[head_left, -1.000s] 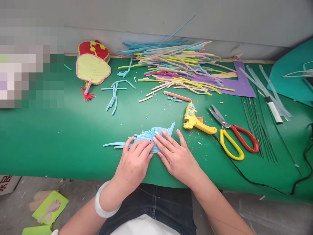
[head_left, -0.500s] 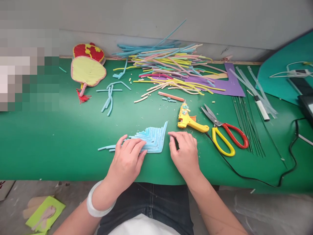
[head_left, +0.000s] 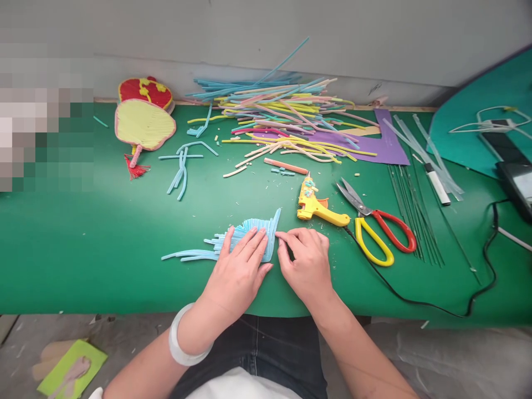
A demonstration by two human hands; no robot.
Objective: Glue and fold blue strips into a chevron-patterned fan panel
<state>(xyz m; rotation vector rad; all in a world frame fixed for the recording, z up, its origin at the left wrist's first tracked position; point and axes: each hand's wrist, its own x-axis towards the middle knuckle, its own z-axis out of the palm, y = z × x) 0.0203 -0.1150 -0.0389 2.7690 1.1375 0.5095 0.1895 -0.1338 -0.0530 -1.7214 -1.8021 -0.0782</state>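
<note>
Panel of pale blue chenille stems (head_left: 254,224), lying flat on the near part of the green desk (head_left: 83,260), directly before the person. Its strands are packed side by side, running upright along the right edge; at the left they end unevenly, several trailing onto the desk. The left hand (head_left: 238,267) lies palm down across the panel, fingers extended and slightly apart, bearing on it without grasping. The right hand (head_left: 306,259) is at the right edge, thumb and forefinger nearly together (whether a strand is caught between them cannot be told). Judging by the close rows, the body of the panel is well formed; the ragged ends are untrimmed, and the outermost strand projects above the rest. Just beyond the right hand are a yellow glue gun (head_left: 319,208) and scissors (head_left: 367,213), both lying unheld. Farther back, a heap of multicoloured chenille stems (head_left: 282,105) remains loose, partly over a purple sheet (head_left: 394,151); to its left lies a yellow fan-shaped piece (head_left: 145,124) with a pink border and red tassel, apparently complete.
</note>
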